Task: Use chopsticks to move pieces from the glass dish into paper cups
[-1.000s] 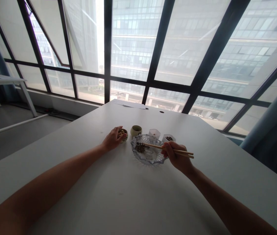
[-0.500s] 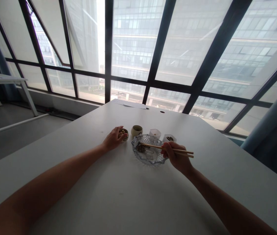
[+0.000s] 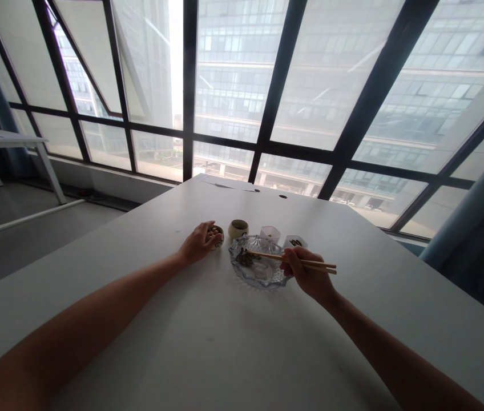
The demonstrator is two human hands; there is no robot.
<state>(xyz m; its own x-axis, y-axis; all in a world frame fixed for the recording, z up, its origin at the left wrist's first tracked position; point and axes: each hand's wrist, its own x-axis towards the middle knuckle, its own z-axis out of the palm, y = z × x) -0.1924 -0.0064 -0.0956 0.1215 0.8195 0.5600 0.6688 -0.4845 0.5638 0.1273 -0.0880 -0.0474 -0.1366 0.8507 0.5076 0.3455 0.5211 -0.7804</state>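
Observation:
My left hand (image 3: 199, 242) is wrapped round the side of a small patterned cup (image 3: 218, 242) that holds pale, nut-like pieces. In my right hand (image 3: 306, 273) is a pair of wooden chopsticks (image 3: 317, 266), pointing left over a clear glass bowl (image 3: 263, 279) with a scalloped rim. Their tips touch a clump of dark, dried-looking pieces (image 3: 245, 260) at the bowl's left side. Whether the tips pinch any piece is too small to tell. Behind the bowl stands a beige cup (image 3: 238, 229), beside a white hexagonal cup (image 3: 270, 233). Another white cup (image 3: 295, 241) with dark pieces is near my right hand.
Everything stands on a long white table (image 3: 208, 342). Two dark round holes and a flat white sheet (image 3: 229, 184) lie at its far end. Large windows rise beyond it. A second white table (image 3: 6, 136) is at far left, and a blue curtain (image 3: 477, 228) hangs at right.
Almost nothing differs. The view has shifted very slightly; both hands keep their grips, and the chopstick tips stay at the dark clump.

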